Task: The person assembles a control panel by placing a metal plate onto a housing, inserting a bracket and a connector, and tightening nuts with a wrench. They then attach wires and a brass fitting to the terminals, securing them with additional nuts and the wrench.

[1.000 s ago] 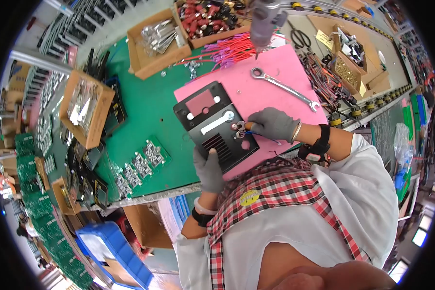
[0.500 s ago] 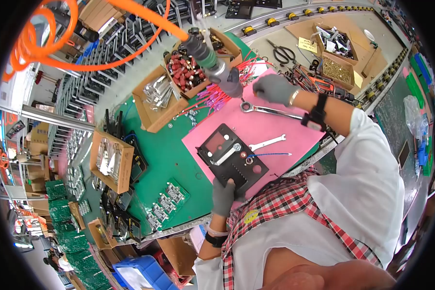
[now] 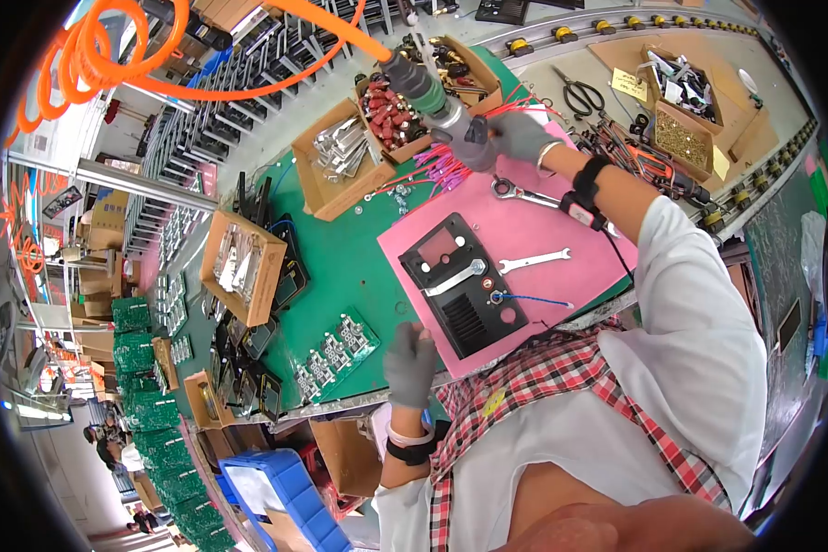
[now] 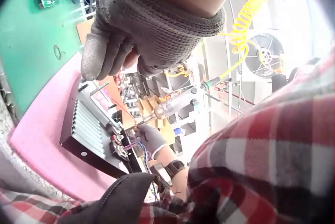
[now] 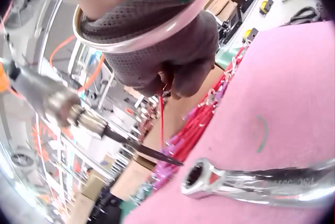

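My gloved right hand [image 3: 524, 138] is at the far edge of the pink mat, behind the hanging power driver [image 3: 465, 133]. In the right wrist view its fingertips pinch a thin red wire [image 5: 162, 122] over a bundle of red wires with purple sleeves [image 5: 191, 135]. My gloved left hand [image 3: 409, 368], fingers loosely curled and holding nothing, is beside the near left corner of a black slotted panel [image 3: 462, 320]. The panel lies on the pink mat [image 3: 561, 281] and bears a flat metal bar [image 3: 453, 280] and a blue wire [image 3: 538, 301].
An open-ended wrench [image 3: 534, 261] and a ratchet wrench [image 3: 524, 193] lie on the mat. Cardboard boxes of metal strips [image 3: 340, 156] and red parts [image 3: 391, 115] stand behind. Small metal assemblies [image 3: 336, 354] sit at left; scissors [image 3: 580, 95] and pliers lie at right.
My right hand has left the blue wire on the panel and moved away to the red wires. My left hand has come off the panel's edge. The head view has shifted.
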Tool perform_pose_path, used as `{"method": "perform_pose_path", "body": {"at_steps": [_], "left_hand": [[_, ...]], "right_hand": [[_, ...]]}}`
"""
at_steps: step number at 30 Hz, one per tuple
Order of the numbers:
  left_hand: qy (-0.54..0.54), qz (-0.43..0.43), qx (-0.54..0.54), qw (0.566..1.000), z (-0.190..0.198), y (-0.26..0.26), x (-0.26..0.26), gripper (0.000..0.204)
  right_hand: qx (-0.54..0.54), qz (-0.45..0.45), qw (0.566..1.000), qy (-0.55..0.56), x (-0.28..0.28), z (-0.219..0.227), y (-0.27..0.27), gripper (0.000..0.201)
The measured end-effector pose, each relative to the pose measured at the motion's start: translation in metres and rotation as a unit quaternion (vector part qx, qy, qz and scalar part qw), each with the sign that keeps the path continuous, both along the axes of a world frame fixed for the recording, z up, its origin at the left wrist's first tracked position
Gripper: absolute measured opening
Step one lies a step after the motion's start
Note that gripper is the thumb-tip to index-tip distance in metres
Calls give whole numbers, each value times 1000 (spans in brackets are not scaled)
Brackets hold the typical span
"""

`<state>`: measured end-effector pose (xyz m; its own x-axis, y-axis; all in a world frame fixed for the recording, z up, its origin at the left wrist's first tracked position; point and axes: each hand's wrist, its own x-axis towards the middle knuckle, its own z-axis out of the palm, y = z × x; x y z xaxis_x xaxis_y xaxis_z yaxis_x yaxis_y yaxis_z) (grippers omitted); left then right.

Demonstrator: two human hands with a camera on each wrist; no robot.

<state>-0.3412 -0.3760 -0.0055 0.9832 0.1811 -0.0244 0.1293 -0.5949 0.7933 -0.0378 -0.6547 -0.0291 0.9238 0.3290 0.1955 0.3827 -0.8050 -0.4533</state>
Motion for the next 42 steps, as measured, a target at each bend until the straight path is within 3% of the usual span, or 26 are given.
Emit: {"method": "perform_pose_path", "body": {"at_steps": [2,4,6,7,8,9,11,13,14,15,17,19,23,26,30,32,35,39,42], "left_hand": [[-54,-24,36,998,16,-2,5,12],[-105,-50,32,993,28,-6,11,10],[-119,-77,49,989,50,-15,19,8],[-145,-98,59,983,54,-18,23,8],[-171,-118,68,976,57,-22,26,8],[-164,-145,43,975,61,-26,27,11],[-263,-207,111,936,71,-39,34,15],[-326,-267,142,896,82,-54,40,19],[-341,-296,140,881,87,-61,43,20],[-365,-292,144,872,90,-68,46,18],[-277,-297,118,906,79,-69,47,18],[-186,-272,54,943,61,-61,46,14],[-194,-181,25,964,54,-51,38,10],[-181,-168,21,969,49,-49,38,9],[-154,-169,14,974,38,-47,42,6],[-127,-169,10,977,21,-42,43,7],[-115,-178,37,977,8,-42,46,8],[-121,-171,30,977,-4,-46,56,8],[-119,-170,48,977,-13,-47,57,7]], "right_hand": [[211,-72,955,195,-32,51,-9,19],[366,-67,891,262,-49,58,-36,20],[519,-82,815,245,-84,72,-61,15],[546,-103,803,217,-106,85,-70,14],[562,-123,791,208,-125,87,-80,13],[520,-93,826,195,-144,90,-93,13],[446,-51,857,252,-185,106,-94,13],[443,-22,834,328,-212,116,-67,13],[369,-4,842,393,-216,126,-50,13],[380,55,813,438,-218,116,-39,12],[389,127,765,497,-217,107,-9,17],[429,122,710,545,-212,101,12,23],[487,103,655,568,-204,94,26,27],[475,102,706,516,-204,95,27,26],[224,105,908,337,-178,75,14,22],[76,80,975,195,-148,50,5,22],[-12,123,986,111,-120,9,12,22],[-94,198,975,31,-109,6,42,22],[-160,197,964,77,-108,13,51,23]]}}
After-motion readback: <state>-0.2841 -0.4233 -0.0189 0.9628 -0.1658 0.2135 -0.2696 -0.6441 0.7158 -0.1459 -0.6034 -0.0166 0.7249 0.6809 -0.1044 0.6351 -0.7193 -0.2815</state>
